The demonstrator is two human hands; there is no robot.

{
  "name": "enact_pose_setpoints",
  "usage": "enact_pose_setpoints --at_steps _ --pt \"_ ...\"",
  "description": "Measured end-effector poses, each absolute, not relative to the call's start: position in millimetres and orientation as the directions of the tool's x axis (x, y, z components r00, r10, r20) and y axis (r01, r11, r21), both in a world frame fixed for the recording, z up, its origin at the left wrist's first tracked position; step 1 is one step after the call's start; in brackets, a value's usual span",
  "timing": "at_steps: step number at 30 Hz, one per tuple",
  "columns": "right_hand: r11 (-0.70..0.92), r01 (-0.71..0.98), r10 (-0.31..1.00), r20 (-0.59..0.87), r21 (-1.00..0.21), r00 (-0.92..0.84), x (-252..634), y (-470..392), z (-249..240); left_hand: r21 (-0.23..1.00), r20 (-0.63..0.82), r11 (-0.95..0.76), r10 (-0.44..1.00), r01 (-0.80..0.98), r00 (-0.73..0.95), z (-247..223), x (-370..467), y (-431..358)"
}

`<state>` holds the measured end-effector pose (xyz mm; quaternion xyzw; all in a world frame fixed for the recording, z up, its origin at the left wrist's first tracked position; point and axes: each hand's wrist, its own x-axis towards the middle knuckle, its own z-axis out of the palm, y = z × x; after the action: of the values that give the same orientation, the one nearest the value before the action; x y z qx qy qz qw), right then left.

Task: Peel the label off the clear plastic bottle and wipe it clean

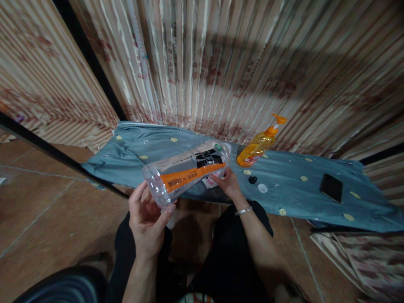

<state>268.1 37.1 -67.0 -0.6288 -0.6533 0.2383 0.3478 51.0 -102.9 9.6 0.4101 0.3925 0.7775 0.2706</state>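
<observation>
A clear plastic bottle (186, 171) with an orange and black label is tilted over the bench, its neck toward the upper right. My left hand (148, 214) is closed around its base, thumb on the near side. Below the neck end, my right hand (229, 184) has its thumb and fingers closed on a small white-and-pink packet (211, 181), partly hidden by the bottle. A bracelet is on my right wrist. Right of that hand lie a small black cap (253, 180) and a round whitish disc (262, 188).
An orange pump bottle (257, 147) stands at the cloth's back edge. A black phone (331, 187) lies farther right on the blue-green cloth (303, 206). Striped curtains (205, 63) hang behind, and a black pole (59, 153) slants at left.
</observation>
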Motion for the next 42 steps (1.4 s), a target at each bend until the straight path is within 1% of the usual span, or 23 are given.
enact_pose_setpoints --at_steps 6,15,25,36,42 --pt "0.078 0.620 0.993 0.119 -0.781 0.025 268.3 37.1 -66.7 0.832 0.426 -0.546 0.744 -0.100 -0.514 9.5 51.0 -103.3" --pt "0.045 0.642 0.995 0.095 -0.765 0.043 268.2 37.3 -67.2 0.834 0.429 -0.544 0.743 -0.090 -0.514 8.9 51.2 -102.6" --pt "0.069 0.604 0.994 0.106 -0.794 0.025 269.6 37.2 -67.9 0.835 0.426 -0.542 0.748 -0.097 -0.509 8.2 51.0 -102.9" --pt "0.057 0.638 0.993 0.108 -0.768 0.042 269.7 35.6 -65.4 0.843 0.415 -0.529 0.756 -0.100 -0.507 8.4 51.5 -103.7" --pt "0.061 0.620 0.994 0.107 -0.782 0.038 268.8 35.9 -64.8 0.834 0.425 -0.541 0.758 -0.112 -0.495 8.7 51.2 -103.1"
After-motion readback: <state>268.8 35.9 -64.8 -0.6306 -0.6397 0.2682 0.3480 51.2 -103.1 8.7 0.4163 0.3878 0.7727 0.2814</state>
